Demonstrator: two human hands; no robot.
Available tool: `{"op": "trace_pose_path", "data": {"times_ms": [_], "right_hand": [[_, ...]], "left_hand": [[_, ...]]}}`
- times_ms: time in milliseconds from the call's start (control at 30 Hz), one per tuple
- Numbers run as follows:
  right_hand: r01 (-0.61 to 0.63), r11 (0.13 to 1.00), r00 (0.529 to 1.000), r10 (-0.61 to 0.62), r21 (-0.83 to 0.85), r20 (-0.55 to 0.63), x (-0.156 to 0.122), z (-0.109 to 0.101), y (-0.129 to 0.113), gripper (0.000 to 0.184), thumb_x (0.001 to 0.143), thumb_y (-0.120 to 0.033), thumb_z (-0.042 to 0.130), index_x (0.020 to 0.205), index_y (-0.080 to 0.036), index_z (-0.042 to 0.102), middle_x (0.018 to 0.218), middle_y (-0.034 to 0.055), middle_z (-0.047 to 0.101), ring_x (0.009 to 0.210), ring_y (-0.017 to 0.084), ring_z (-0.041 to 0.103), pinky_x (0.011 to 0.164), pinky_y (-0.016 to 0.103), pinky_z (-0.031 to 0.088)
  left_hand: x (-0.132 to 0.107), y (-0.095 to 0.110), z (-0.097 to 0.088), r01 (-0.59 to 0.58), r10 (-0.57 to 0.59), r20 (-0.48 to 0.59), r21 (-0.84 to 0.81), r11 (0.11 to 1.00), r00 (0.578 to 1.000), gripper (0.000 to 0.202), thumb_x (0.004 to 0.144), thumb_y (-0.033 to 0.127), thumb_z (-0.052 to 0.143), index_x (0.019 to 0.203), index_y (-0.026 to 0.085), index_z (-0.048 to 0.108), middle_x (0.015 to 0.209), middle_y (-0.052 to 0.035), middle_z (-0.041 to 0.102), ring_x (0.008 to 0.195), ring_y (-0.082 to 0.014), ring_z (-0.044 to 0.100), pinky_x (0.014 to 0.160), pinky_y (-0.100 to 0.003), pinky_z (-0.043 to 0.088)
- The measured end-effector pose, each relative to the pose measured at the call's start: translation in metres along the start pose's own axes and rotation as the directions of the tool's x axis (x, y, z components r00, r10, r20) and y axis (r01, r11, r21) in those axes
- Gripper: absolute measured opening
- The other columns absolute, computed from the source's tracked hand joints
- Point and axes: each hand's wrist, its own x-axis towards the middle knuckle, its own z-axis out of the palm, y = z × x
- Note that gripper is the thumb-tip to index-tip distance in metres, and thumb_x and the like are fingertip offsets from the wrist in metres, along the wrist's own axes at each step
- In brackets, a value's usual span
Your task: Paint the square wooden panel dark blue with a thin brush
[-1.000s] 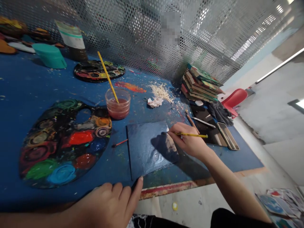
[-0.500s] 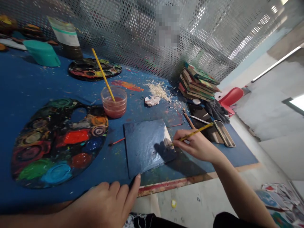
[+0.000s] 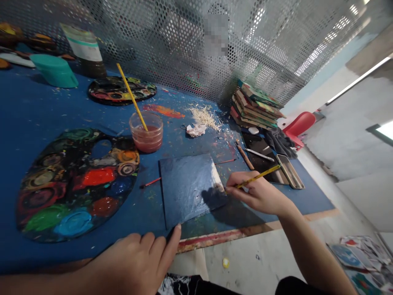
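Observation:
A square panel (image 3: 190, 190) coated in dark blue paint lies on the table, with a pale unpainted strip along its right side. My right hand (image 3: 256, 192) pinches a yellow paintbrush (image 3: 259, 175), its tip down at the panel's right edge. My left hand (image 3: 144, 254) rests at the table's front edge, its index finger stretched out to touch the panel's near edge and its other fingers loosely bent. A thin red-handled brush (image 3: 150, 183) sticks out from under the panel on the left. Left of the panel sits a palette (image 3: 81, 196) with blobs of several colours.
A clear cup of pinkish water (image 3: 147, 141) holds another yellow brush (image 3: 132, 96). Behind are a second palette (image 3: 121, 97), wood shavings (image 3: 204, 116) and a crumpled tissue (image 3: 196, 130). Stacked painted boards (image 3: 256, 106), a black tablet (image 3: 264, 153) and an open case (image 3: 290, 172) lie right.
My right hand and its brush have shifted slightly right and down along the panel's right edge. My left hand keeps its place at the near edge.

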Motion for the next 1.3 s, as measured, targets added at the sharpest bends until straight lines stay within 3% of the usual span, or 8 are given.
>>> {"op": "trace_pose_path", "data": {"times_ms": [167, 467, 667, 767, 833, 1000, 1167, 1300], "right_hand": [[-0.067, 0.997, 0.997, 0.065, 0.029, 0.037, -0.002, -0.005, 0.007, 0.024, 0.096, -0.029, 0.047, 0.076, -0.018, 0.054, 0.066, -0.0016, 0.054, 0.061, 0.009, 0.051, 0.059, 0.021, 0.039], [-0.037, 0.976, 0.956, -0.028, -0.215, -0.293, 0.04, 0.012, 0.039, 0.019, 0.095, -0.025, 0.046, 0.079, -0.019, 0.055, 0.077, 0.005, 0.062, 0.075, 0.016, 0.057, 0.07, 0.027, 0.041], [0.054, 0.985, 0.985, -0.08, -0.165, -0.155, 0.016, 0.005, 0.014, 0.021, 0.095, -0.023, 0.046, 0.076, -0.019, 0.052, 0.068, 0.0008, 0.055, 0.064, 0.011, 0.05, 0.061, 0.023, 0.04], [0.063, 0.996, 0.997, -0.066, -0.066, -0.043, 0.001, -0.003, -0.002, 0.022, 0.095, -0.023, 0.048, 0.074, -0.019, 0.053, 0.066, -0.0012, 0.053, 0.061, 0.009, 0.049, 0.058, 0.022, 0.039], [0.046, 0.998, 0.997, -0.043, 0.038, -0.057, -0.006, -0.002, -0.01, 0.021, 0.094, -0.023, 0.05, 0.075, -0.019, 0.055, 0.066, -0.0014, 0.055, 0.061, 0.009, 0.052, 0.058, 0.022, 0.041], [-0.086, 0.947, 0.907, 0.203, 0.309, -0.37, -0.018, 0.035, -0.034, 0.02, 0.093, -0.023, 0.053, 0.075, -0.02, 0.057, 0.063, -0.0029, 0.06, 0.056, 0.008, 0.054, 0.055, 0.019, 0.042], [-0.111, 0.955, 0.887, 0.22, 0.276, -0.407, -0.02, 0.079, -0.055, 0.017, 0.094, -0.024, 0.052, 0.077, -0.021, 0.055, 0.065, -0.0036, 0.059, 0.06, 0.008, 0.055, 0.057, 0.02, 0.041], [-0.132, 0.98, 0.872, 0.186, 0.148, -0.452, -0.024, 0.087, -0.058, 0.018, 0.093, -0.022, 0.049, 0.075, -0.021, 0.05, 0.063, -0.0031, 0.056, 0.057, 0.009, 0.051, 0.055, 0.021, 0.039]], "left_hand": [[0.0, 0.001, 0.001, -0.008, 0.008, -0.009, 0.012, 1.0, 1.0, 0.05, 0.079, 0.035, 0.057, 0.123, 0.011, 0.056, 0.058, 0.0032, 0.05, 0.051, -0.0148, 0.043, 0.051, -0.034, 0.023], [-0.001, 0.001, 0.0, -0.018, 0.018, 0.003, -0.001, 1.0, 1.0, 0.048, 0.08, 0.031, 0.053, 0.123, 0.01, 0.056, 0.059, 0.0027, 0.05, 0.051, -0.015, 0.044, 0.05, -0.034, 0.025], [-0.003, 0.004, 0.0, 0.001, -0.001, 0.021, 0.015, 1.0, 1.0, 0.053, 0.082, 0.039, 0.056, 0.126, 0.01, 0.055, 0.058, 0.004, 0.047, 0.051, -0.0134, 0.041, 0.051, -0.033, 0.022], [-0.003, 0.007, 0.0, 0.015, -0.015, 0.023, 0.02, 1.0, 1.0, 0.055, 0.08, 0.04, 0.06, 0.126, 0.01, 0.055, 0.058, 0.004, 0.046, 0.052, -0.0133, 0.042, 0.052, -0.033, 0.021], [-0.003, 0.007, 0.001, 0.018, -0.018, 0.017, 0.019, 1.0, 1.0, 0.054, 0.081, 0.04, 0.06, 0.126, 0.01, 0.056, 0.058, 0.0039, 0.046, 0.052, -0.0133, 0.041, 0.052, -0.034, 0.02], [-0.004, 0.008, 0.004, 0.032, -0.032, 0.015, 0.0, 0.999, 0.999, 0.054, 0.082, 0.041, 0.059, 0.126, 0.011, 0.056, 0.059, 0.0036, 0.045, 0.053, -0.0128, 0.04, 0.053, -0.033, 0.02], [-0.004, 0.008, 0.003, 0.025, -0.025, 0.01, -0.017, 1.0, 1.0, 0.051, 0.081, 0.036, 0.057, 0.125, 0.01, 0.057, 0.061, 0.0023, 0.047, 0.054, -0.0134, 0.04, 0.053, -0.033, 0.02], [-0.003, 0.008, 0.002, 0.023, -0.023, 0.003, -0.03, 0.999, 1.0, 0.052, 0.079, 0.035, 0.058, 0.124, 0.01, 0.058, 0.061, 0.0022, 0.048, 0.052, -0.0139, 0.04, 0.053, -0.034, 0.021]]}}
